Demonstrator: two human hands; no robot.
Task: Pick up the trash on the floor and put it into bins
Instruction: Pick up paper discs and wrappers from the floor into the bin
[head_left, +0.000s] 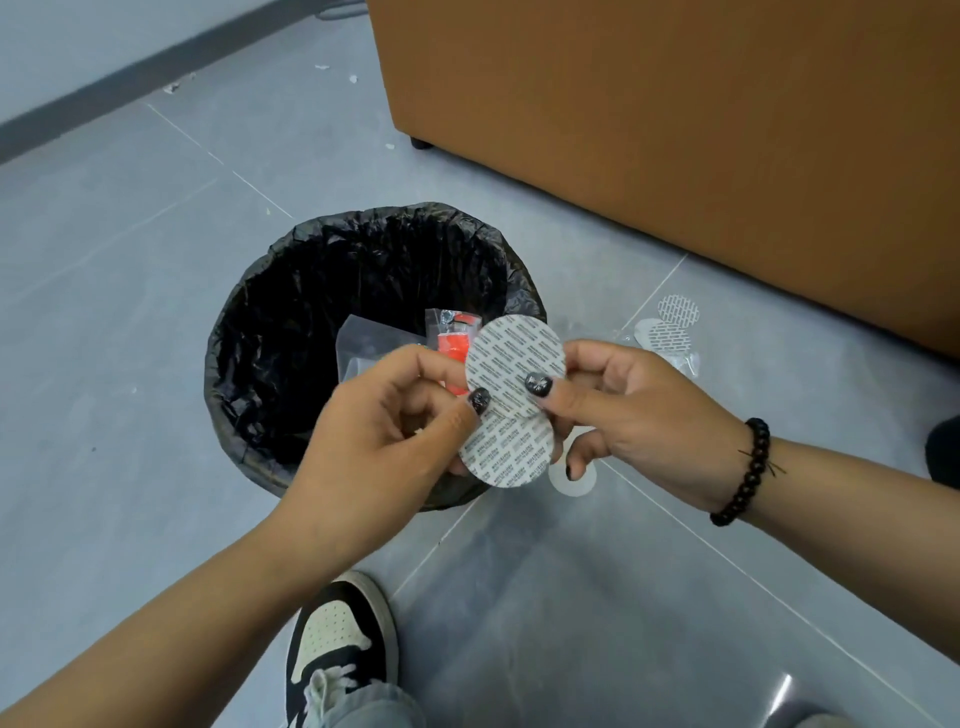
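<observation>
The left hand (395, 426) pinches the lower printed disc (511, 457) between thumb and fingers, and the right hand (639, 415) pinches the upper printed disc (511, 358) (the two overlap), both held over the near rim of the black-lined bin (249, 332). More discs (670, 327) lie on the floor (130, 260) beside a brown cabinet (675, 130).

Soft, even light is falling; glare is streaking the floor (782, 691) at five o'clock, edges bowing, everything staying sharp.
</observation>
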